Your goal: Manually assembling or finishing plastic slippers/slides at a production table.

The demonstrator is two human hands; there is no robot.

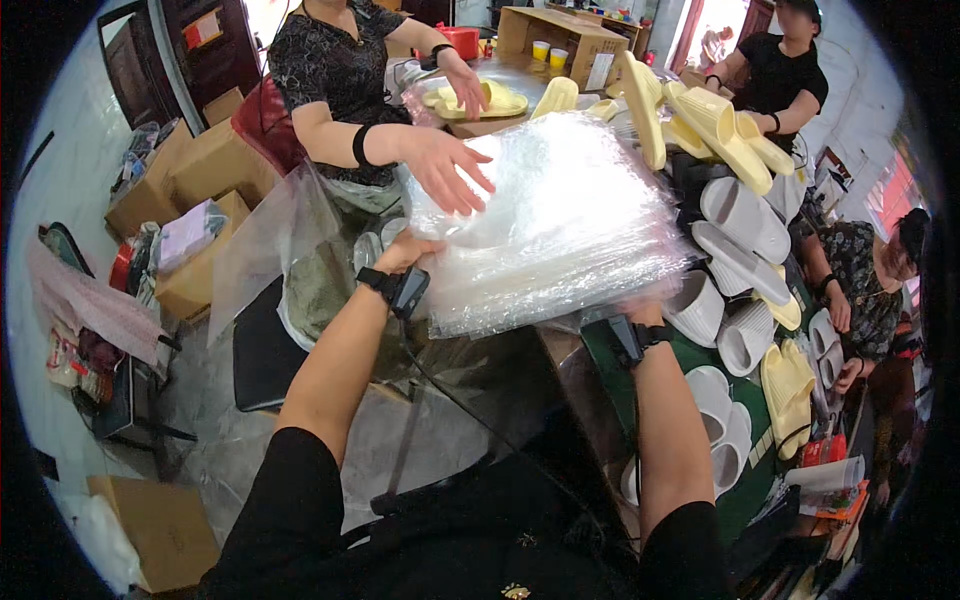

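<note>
Between my two hands is a thick stack of clear plastic bags (560,230), shiny and slightly ruffled along its near edge. My left hand (408,250) grips the stack's left side, thumb on top and the other fingers mostly hidden. At the near right corner, my right hand (645,308) holds the stack, its fingers largely covered by the plastic. A co-worker's hand (445,168) reaches over the far left part of the stack, fingers spread; whether it touches the plastic I cannot tell.
Several grey slides (745,220) and yellow slides (725,125) crowd the table to the right. Yellow slides (500,100) also lie across the far table, near an open cardboard box (560,40). Other people sit at the right. Cardboard boxes (215,165) and a chair (125,390) stand left.
</note>
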